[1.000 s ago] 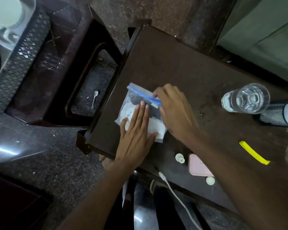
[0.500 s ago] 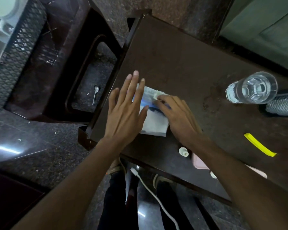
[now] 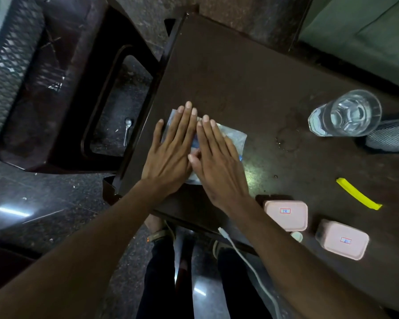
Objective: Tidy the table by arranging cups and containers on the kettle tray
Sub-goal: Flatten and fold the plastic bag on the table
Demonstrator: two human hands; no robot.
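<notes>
Containers first: two pale pink rectangular lidded plastic boxes, each with a small label on top, sit near the table's near edge at the lower right of the frame, the nearer-centre pink box [image 3: 287,214] just beside the farther-right pink box [image 3: 343,238], with a small white round cap [image 3: 297,236] between them at the edge. A clear drinking glass [image 3: 348,113] with water in it stands at the right of the frame, close beside a mesh-covered cylindrical object [image 3: 388,137] cut off by the frame edge. In the middle of the frame, a clear plastic zip bag with a blue seal strip [image 3: 234,137] lies flat on the dark brown wooden table [image 3: 240,65]. The left hand [image 3: 171,148] lies palm down on the bag's left part, fingers straight and close together, thumb spread out to the side. The right hand [image 3: 217,162] lies flat beside it on the bag's right part, fingers straight and together, its thumb touching the left hand. A yellow flat strip [image 3: 358,196] lies on the table at the right, well apart from the bag. A white cable [image 3: 244,256] hangs off the near edge. On the floor at the left, a metal spoon [image 3: 127,130] lies visible through the opening of a dark plastic chair [image 3: 78,88].
</notes>
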